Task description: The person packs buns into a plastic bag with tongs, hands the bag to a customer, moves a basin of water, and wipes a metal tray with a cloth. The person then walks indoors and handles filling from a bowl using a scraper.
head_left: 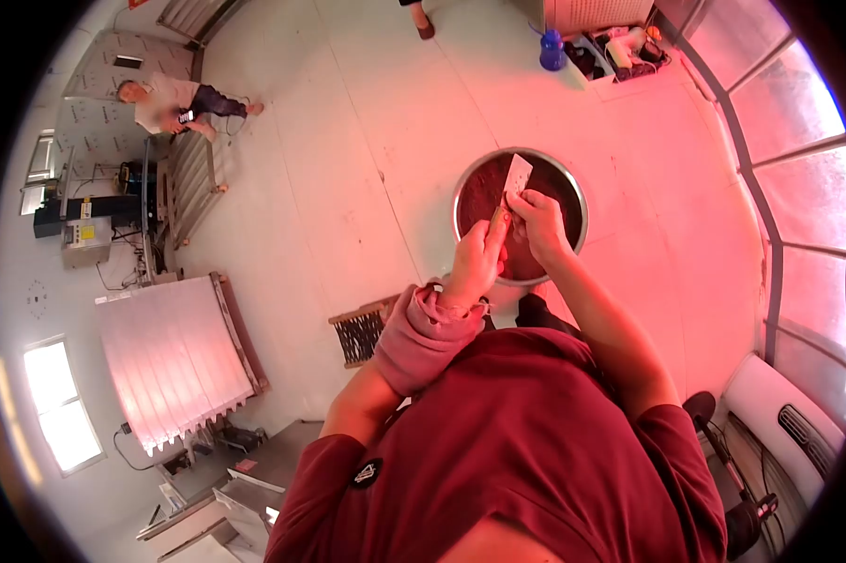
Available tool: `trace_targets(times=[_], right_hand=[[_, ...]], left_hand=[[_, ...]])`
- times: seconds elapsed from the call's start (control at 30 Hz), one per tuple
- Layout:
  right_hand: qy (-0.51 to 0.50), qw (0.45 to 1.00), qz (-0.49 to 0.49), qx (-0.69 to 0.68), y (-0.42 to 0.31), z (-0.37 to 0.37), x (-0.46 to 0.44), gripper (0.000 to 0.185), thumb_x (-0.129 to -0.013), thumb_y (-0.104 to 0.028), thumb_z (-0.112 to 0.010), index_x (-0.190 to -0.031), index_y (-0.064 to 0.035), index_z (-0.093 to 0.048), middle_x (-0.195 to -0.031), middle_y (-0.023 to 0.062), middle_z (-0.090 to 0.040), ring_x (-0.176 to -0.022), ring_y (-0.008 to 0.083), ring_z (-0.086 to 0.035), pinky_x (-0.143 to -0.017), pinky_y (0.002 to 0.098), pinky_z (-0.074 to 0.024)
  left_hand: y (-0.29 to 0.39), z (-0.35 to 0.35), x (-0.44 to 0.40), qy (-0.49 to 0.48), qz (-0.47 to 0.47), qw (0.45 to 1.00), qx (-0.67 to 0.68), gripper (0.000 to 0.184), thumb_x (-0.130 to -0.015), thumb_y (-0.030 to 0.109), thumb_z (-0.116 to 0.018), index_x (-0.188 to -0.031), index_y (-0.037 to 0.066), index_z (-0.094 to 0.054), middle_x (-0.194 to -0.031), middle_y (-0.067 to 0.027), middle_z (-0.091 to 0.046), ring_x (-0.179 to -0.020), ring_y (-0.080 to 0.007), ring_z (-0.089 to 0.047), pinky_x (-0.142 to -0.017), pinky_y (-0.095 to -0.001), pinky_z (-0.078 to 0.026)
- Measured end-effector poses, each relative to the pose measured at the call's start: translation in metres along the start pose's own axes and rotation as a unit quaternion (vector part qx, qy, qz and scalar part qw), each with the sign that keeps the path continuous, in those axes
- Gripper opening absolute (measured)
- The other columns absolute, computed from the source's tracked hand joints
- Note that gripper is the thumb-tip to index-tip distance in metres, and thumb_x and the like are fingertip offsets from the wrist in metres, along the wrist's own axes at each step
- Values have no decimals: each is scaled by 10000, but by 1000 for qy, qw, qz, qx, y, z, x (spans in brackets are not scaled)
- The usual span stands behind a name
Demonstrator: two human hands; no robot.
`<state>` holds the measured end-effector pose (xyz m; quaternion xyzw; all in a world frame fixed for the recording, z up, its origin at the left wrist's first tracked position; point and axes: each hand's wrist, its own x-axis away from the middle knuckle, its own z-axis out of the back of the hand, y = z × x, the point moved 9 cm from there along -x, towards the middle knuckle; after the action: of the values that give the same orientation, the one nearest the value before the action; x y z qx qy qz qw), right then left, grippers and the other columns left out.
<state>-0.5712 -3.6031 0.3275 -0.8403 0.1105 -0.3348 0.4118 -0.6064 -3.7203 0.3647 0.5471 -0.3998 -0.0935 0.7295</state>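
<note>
My left hand (476,263) is closed around the brownish handle of a flat-bladed knife (518,174). The pale, nearly rectangular blade points away from me. Beside it, my right hand (543,227) is closed, with its thumb and fingertips pinching the base of the blade. Both hands are over a round metal basin (457,208) with dark reddish contents, which I cannot make out. A pinkish cloth (421,335) is wrapped around my left wrist and forearm.
A small slatted stool (359,336) stands left of the basin. Farther off are a box of tools (620,58), a blue bottle (552,49) and a person (174,103) holding a device. A ribbed metal panel (174,357) is at left, windows (803,169) at right.
</note>
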Motion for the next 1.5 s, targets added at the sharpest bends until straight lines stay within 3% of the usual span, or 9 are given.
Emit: trace_targets(times=[0.13, 0.43, 0.57, 0.6, 0.7, 0.83, 1.13, 1.27, 1.5], right_hand=[[62, 997, -23, 44, 37, 19, -9, 376, -903, -309, -574, -633, -52, -524, -503, -3, -440, -376, 79, -386, -352, 239, -295], [24, 999, -27, 28, 38, 19, -22, 418, -916, -350, -533, -602, -79, -484, -458, 24, -438, -344, 131, -401, -340, 281, -330], [-61, 996, -11, 59, 22, 9, -15, 297, -909, -269, -563, -688, -78, -512, -521, 48, -494, -396, 167, -475, -364, 299, -383], [-59, 996, -16, 58, 26, 12, -18, 270, -899, -250, -579, -697, -82, -517, -537, 46, -500, -410, 169, -486, -361, 300, -383], [-117, 992, -57, 2, 28, 11, -10, 122, -888, -176, -585, -839, -69, -550, -750, 42, -571, -622, 143, -542, -531, 277, -453], [-115, 990, -55, -53, 24, 15, -4, 91, -901, -104, -547, -858, -24, -552, -799, 72, -583, -674, 174, -561, -619, 304, -480], [35, 997, -28, -60, 50, 46, -37, 297, -888, -241, -598, -659, -65, -532, -564, 43, -517, -422, 152, -459, -396, 275, -379], [132, 991, -12, -22, 41, 53, -39, 371, -888, -288, -602, -613, -58, -507, -505, 58, -482, -339, 167, -396, -339, 294, -311], [101, 995, -24, -14, 58, 75, -69, 473, -879, -438, -583, -604, -74, -457, -486, 31, -394, -344, 146, -355, -338, 288, -281]], left_hand=[[-20, -5, 5, 16, 48, 999, 2, 365, -947, 376, -483, -804, 41, -508, -578, -20, -483, -452, -90, -427, -397, -249, -323], [-39, -3, 20, 7, 99, 985, 141, 368, -940, 401, -490, -815, 55, -504, -565, 8, -445, -387, -84, -365, -363, -227, -289], [-36, 3, 5, 36, -47, 998, 3, 495, -945, 466, -435, -648, 72, -478, -473, -46, -456, -373, -144, -442, -356, -308, -342], [-39, 4, 1, 26, -29, 999, -11, 493, -942, 468, -438, -659, 67, -481, -480, -45, -464, -376, -145, -448, -359, -310, -350], [-38, 0, -3, 13, -48, 999, 8, 468, -935, 467, -459, -718, 54, -496, -544, -40, -502, -410, -121, -462, -370, -289, -352], [-18, -19, -8, -31, -19, 999, 7, 481, -939, 464, -445, -738, 34, -520, -563, -34, -505, -422, -114, -460, -381, -267, -354], [-14, -29, -25, -29, -101, 979, -177, 557, -943, 464, -393, -741, -21, -578, -534, -89, -561, -432, -194, -555, -427, -345, -434], [-22, -30, -20, -38, -76, 984, -158, 544, -944, 442, -403, -724, -30, -563, -512, -87, -550, -422, -198, -551, -426, -353, -433], [-45, -16, -21, -43, -2, 988, -148, 595, -925, 506, -385, -643, 7, -546, -510, -77, -535, -395, -183, -509, -389, -331, -399]])
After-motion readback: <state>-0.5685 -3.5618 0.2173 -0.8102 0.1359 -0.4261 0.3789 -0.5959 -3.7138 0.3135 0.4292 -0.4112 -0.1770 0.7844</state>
